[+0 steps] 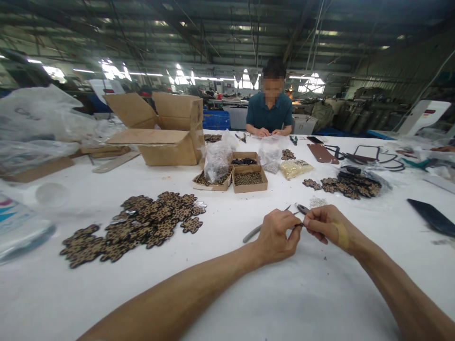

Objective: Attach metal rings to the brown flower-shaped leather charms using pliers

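Observation:
Both hands meet over the white table (227,293), fingertips almost touching. My left hand (279,237) is closed in a pinch on a small dark piece (301,225), too small to name. From the other side, the thumb and fingers of my right hand (327,226) pinch at the same spot; a yellowish strip is wrapped near that wrist. Just behind the hands lies a pair of pliers with a grey handle (251,233), partly hidden by my left hand. Small clear rings or bits (317,202) lie beyond my right hand.
Leopard-patterned flower-shaped patches (152,222) are heaped at left, more (350,184) at right. Small boxes of metal bits (249,179), a bag of yellowish pieces (295,168) and a large open carton (170,147) stand farther back. A phone (432,215) lies right. A person (270,113) sits opposite.

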Motion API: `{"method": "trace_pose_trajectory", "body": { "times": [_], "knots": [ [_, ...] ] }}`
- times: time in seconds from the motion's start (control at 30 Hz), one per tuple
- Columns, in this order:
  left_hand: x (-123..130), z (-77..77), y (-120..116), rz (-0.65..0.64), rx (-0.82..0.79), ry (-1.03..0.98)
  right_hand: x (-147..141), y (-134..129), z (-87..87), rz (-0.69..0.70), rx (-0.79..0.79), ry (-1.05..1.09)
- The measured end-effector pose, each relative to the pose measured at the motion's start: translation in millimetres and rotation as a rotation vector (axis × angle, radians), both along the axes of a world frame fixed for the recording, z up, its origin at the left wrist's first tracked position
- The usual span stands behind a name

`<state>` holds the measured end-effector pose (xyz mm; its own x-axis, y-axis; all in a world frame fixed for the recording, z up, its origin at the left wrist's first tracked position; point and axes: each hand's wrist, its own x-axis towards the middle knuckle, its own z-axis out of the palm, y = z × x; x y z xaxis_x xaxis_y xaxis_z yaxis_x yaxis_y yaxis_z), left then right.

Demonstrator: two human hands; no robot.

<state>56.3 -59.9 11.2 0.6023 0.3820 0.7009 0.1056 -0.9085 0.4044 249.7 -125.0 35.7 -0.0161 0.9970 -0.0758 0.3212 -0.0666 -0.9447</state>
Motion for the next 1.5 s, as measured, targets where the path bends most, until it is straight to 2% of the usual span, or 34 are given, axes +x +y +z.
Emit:
{"method": "trace_pose_trajectory", "body": {
  "times": [0.23,0.7,0.9,1.1,1.3,1.4,1.5],
  "knots": [
    [0,-1.1,0,-0.010,0.052,0.011,-2,0,3.8,-0.004,0.007,-0.089],
    [1,0.3,-2,-0.007,0.045,0.051,-2,-3,9.9,-0.028,0.069,-0.201],
    [2,4.4,-2,-0.038,0.137,0.077,1,-4,11.8,0.020,0.083,-0.239],
    [3,3.2,-3,-0.041,0.178,0.060,0,-6,12.5,0.030,0.049,-0.219],
    [1,1.6,-4,-0.033,0.133,-0.003,0,-5,12.2,0.058,0.027,-0.107],
    [-1,3.5,-1,-0.003,0.099,-0.057,14,-5,15.2,0.024,0.122,-0.256],
    [-3,7.0,4,0.036,0.090,-0.097,38,-7,10.9,-0.134,0.218,-0.637]
  ]
}}
